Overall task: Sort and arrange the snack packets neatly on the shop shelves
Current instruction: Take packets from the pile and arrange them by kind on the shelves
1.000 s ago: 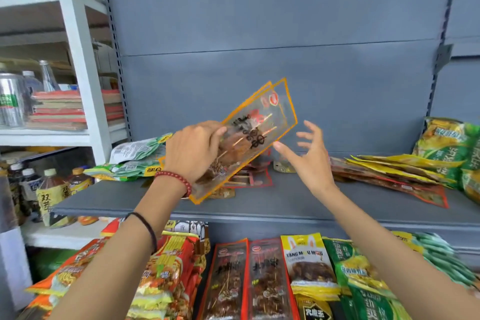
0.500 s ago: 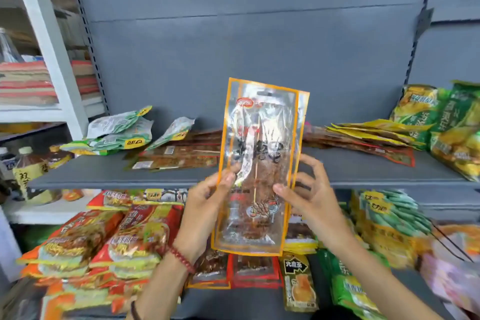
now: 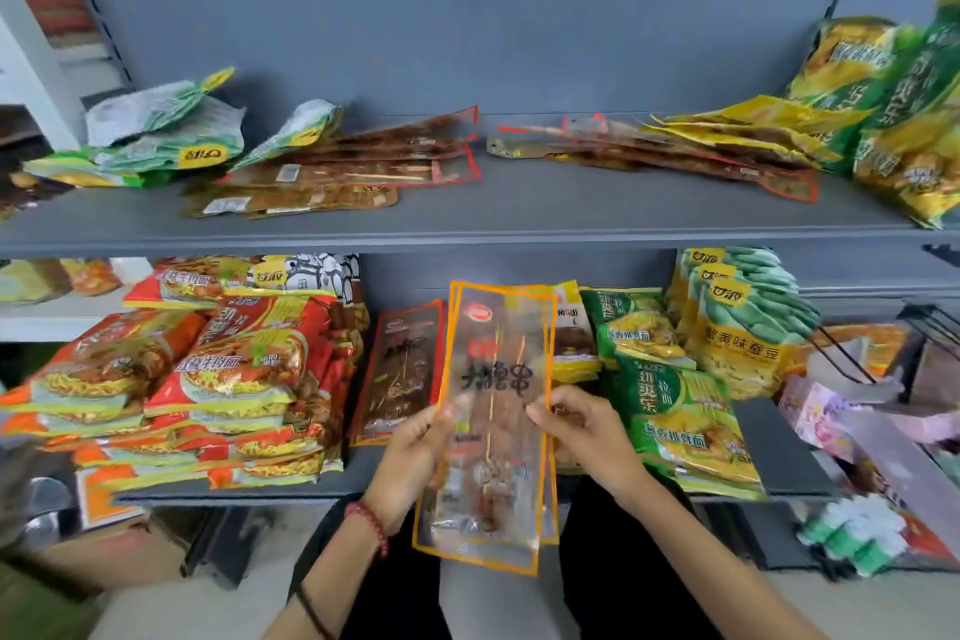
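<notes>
The left hand and right hand pinch the clear packets (at six o'clock) by their edges, so one may slip out

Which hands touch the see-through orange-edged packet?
Touching, both: the head view shows the left hand gripping the clear orange-edged packet at its left side, the right hand pinching its right edge.

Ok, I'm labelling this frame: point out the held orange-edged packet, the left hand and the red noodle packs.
orange-edged packet [image 3: 496, 377]: head view, its printed middle.
left hand [image 3: 410, 463]: head view, middle of the hand.
red noodle packs [image 3: 244, 359]: head view, top pack's front.
</notes>
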